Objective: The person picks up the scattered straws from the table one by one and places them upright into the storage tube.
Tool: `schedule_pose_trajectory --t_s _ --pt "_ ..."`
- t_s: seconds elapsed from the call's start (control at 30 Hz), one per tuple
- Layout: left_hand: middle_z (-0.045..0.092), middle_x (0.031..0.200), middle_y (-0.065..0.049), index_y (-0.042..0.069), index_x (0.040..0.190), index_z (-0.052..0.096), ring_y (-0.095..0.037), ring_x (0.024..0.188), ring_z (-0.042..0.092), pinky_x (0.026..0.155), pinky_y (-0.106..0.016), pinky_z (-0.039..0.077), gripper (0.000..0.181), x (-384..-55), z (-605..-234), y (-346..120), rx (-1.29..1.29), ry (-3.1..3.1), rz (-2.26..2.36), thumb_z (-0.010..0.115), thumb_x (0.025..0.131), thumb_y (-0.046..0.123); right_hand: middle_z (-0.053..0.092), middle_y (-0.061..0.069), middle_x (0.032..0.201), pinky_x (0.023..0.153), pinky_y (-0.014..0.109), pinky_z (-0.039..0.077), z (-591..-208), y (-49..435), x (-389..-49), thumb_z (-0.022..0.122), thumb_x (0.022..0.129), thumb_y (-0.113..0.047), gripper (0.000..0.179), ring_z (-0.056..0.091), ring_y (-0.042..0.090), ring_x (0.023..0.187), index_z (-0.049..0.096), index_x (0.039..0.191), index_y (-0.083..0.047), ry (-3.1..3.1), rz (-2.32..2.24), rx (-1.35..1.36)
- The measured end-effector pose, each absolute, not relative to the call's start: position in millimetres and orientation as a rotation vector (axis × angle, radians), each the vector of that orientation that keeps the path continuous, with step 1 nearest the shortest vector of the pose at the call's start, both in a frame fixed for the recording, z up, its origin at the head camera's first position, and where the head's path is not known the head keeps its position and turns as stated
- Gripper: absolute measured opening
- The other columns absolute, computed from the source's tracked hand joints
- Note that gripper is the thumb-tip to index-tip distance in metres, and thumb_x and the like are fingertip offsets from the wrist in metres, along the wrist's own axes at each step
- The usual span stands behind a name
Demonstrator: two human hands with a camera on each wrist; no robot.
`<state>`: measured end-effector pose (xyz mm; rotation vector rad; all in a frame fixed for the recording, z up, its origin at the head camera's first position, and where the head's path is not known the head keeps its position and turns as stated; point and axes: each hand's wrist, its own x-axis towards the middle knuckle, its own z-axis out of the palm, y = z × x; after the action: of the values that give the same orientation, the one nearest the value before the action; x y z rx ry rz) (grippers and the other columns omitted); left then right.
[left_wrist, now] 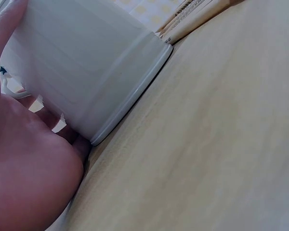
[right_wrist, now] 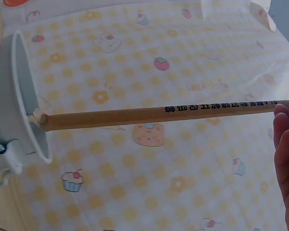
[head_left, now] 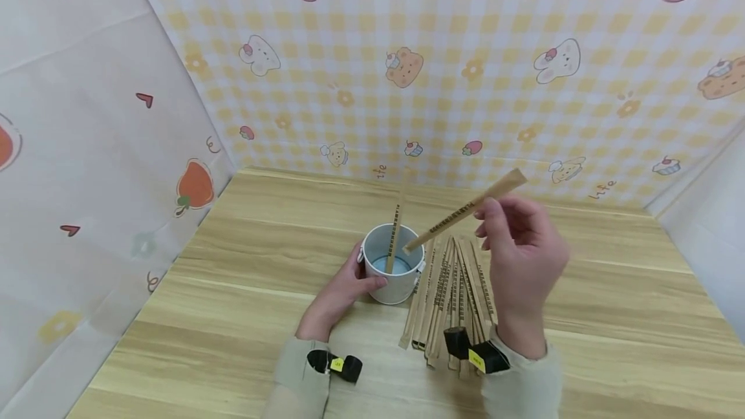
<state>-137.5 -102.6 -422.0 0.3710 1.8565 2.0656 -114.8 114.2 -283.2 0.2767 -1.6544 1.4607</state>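
A small white metal bucket (head_left: 388, 291) stands on the table, and my left hand (head_left: 345, 290) grips its left side. In the left wrist view the thumb lies along the wall of the bucket (left_wrist: 86, 62) and the fingers pass behind it. My right hand (head_left: 526, 247) pinches a brown paper-wrapped straw (head_left: 456, 214) near its upper end. That straw slants down to the left, its lower tip right at the bucket's rim. Another wrapped straw (head_left: 396, 225) stands inside, leaning on the far rim. In the right wrist view, dark printing runs along the held straw (right_wrist: 111, 118).
A pile of several wrapped straws (head_left: 445, 306) lies on the wooden table (head_left: 233, 315), close to the bucket's right side and partly under my right wrist. A yellow checked cloth (head_left: 465, 108) hangs at the back, and a white printed cloth (head_left: 105, 167) on the left.
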Motion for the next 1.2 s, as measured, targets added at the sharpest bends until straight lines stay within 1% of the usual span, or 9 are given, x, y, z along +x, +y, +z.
schedule_pose_trajectory --t_s 0.1,0.23,0.47,0.6,0.73,0.83,1.03,1.2 --pt "0.022 0.141 -0.016 0.019 0.141 0.015 -0.028 0.130 0.020 0.104 -0.039 0.018 0.083 -137 -422 -103 0.359 1.868 2.062 0.066 0.077 0.009 0.064 0.009 0.070 0.041 0.018 0.042 -296 113 -125 0.065 0.080 -0.007 0.011 0.054 0.011 0.050 0.064 0.085 0.003 -1.759 1.439 0.270" --pt "0.023 0.140 -0.013 0.020 0.141 0.016 -0.027 0.130 0.021 0.104 -0.039 0.019 0.084 -136 -422 -103 0.331 1.880 2.059 0.067 0.076 0.011 0.064 0.003 0.071 0.043 0.018 0.043 -312 109 -136 0.064 0.082 -0.015 0.013 0.055 0.011 0.051 0.064 0.085 -0.003 -1.875 1.409 0.278" --pt "0.023 0.140 -0.016 0.019 0.141 0.016 -0.029 0.130 0.021 0.104 -0.038 0.019 0.084 -136 -424 -103 0.375 1.851 2.082 0.068 0.075 0.012 0.063 -0.002 0.069 0.043 0.019 0.045 -336 100 -151 0.061 0.084 -0.028 0.021 0.055 0.010 0.051 0.064 0.087 -0.008 -2.059 1.356 0.296" --pt "0.022 0.141 -0.018 0.019 0.141 0.016 -0.030 0.130 0.020 0.105 -0.039 0.018 0.085 -135 -424 -103 0.392 1.849 2.083 0.069 0.075 0.014 0.062 -0.005 0.067 0.044 0.019 0.044 -348 94 -158 0.060 0.084 -0.030 0.021 0.054 0.007 0.051 0.064 0.087 -0.009 -2.153 1.291 0.314" --pt "0.020 0.141 -0.020 0.018 0.141 0.015 -0.030 0.131 0.019 0.105 -0.039 0.017 0.084 -136 -424 -103 0.402 1.844 2.079 0.067 0.076 0.013 0.060 -0.005 0.065 0.047 0.020 0.043 -356 88 -161 0.061 0.084 -0.028 0.018 0.053 0.007 0.055 0.065 0.086 -0.010 -2.220 1.268 0.284" --pt "0.020 0.142 -0.019 0.019 0.141 0.015 -0.029 0.131 0.019 0.105 -0.039 0.017 0.083 -137 -424 -103 0.394 1.846 2.073 0.067 0.076 0.013 0.059 -0.004 0.065 0.049 0.020 0.041 -359 84 -162 0.062 0.083 -0.026 0.016 0.051 0.007 0.057 0.065 0.086 -0.011 -2.263 1.276 0.242" --pt "0.023 0.141 -0.015 0.021 0.141 0.016 -0.027 0.131 0.020 0.105 -0.039 0.018 0.083 -138 -425 -104 0.386 1.862 2.061 0.067 0.076 0.015 0.054 -0.004 0.064 0.046 0.022 0.037 -366 83 -165 0.061 0.084 -0.028 0.015 0.046 0.010 0.053 0.065 0.087 -0.014 -2.337 1.296 0.199" --pt "0.023 0.141 -0.015 0.020 0.140 0.017 -0.026 0.131 0.020 0.105 -0.038 0.017 0.081 -138 -423 -104 0.400 1.853 2.067 0.067 0.076 0.013 0.055 -0.004 0.065 0.045 0.023 0.038 -369 83 -168 0.061 0.084 -0.030 0.016 0.046 0.010 0.053 0.065 0.086 -0.015 -2.409 1.270 0.173"
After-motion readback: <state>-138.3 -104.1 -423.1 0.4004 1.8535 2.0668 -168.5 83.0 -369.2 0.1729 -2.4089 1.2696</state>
